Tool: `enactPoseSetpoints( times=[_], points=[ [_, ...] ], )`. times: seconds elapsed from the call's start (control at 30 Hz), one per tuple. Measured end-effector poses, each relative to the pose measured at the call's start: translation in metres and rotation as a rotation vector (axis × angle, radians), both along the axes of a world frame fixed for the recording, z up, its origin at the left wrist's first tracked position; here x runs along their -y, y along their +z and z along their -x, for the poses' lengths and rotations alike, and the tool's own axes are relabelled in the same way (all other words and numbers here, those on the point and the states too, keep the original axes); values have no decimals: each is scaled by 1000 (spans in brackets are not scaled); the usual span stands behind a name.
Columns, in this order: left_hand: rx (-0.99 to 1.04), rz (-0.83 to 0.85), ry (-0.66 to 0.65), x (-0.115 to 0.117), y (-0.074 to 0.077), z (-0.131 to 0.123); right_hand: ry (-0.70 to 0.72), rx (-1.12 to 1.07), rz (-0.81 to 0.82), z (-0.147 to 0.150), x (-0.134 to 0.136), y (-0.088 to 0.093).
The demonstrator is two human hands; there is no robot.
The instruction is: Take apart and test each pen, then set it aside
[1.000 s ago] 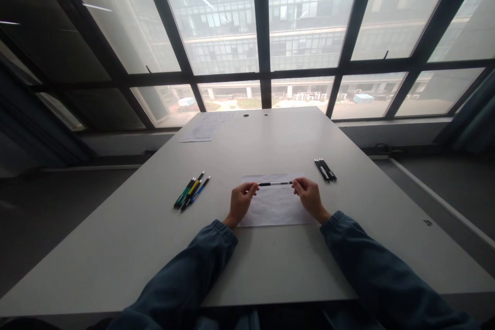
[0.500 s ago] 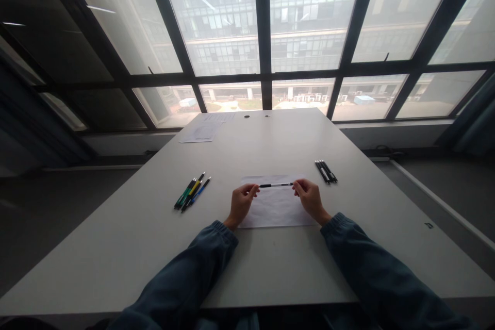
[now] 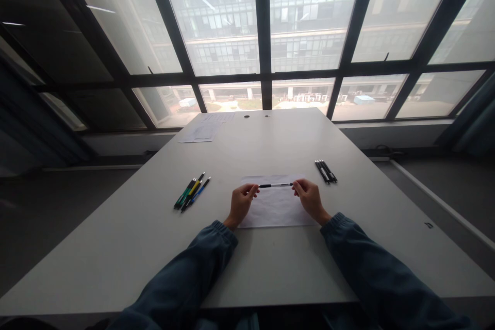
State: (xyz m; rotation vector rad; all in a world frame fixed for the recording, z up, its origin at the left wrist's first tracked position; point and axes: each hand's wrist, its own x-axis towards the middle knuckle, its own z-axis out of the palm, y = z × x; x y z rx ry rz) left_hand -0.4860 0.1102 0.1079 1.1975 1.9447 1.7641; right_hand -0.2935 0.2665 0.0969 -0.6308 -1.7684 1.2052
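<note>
Table [image 3: 263, 147]: big, white, one long edge close to the wearer, narrowing in view twd the far edge by the windows [image 3: 232, 20]. Paper sheet [image 3: 278, 214] mid-table, set back a bit from near edge, roughly square to it. L hand [image 3: 240, 205] over sheet's L edge, R hand [image 3: 310, 200] over its R edge. Coloured pens [image 3: 192, 192] btwn L hand & table's L edge, black pens [image 3: 326, 171] btwn R hand & R edge, a bit farther back.

Key relation: held pen [image 3: 275, 185] is directly btwn the hands, long axis L–R, approx parallel to near edge; neither hand nearer, one at each end. Both pinch it w/ thumb & fingers; tips hidden. Dark grip end twd L hand, clear barrel twd R. Pen's over sheet's far part; gap underneath, can't tell.
</note>
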Motion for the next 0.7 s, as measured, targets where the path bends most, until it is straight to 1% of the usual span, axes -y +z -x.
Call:
enactPoseSetpoints(
  times=[0.23,0.43,0.7],
  points=[
    [-9,11,-5,0,2,-1,-3,1,-11,0,1,5],
    [4,5,-12,0,0,-2,-44,-17,-21,5,-2,4],
    [9,-4,-28,0,0,-2,-40,-25,-30,4,-1,9]
  ],
)
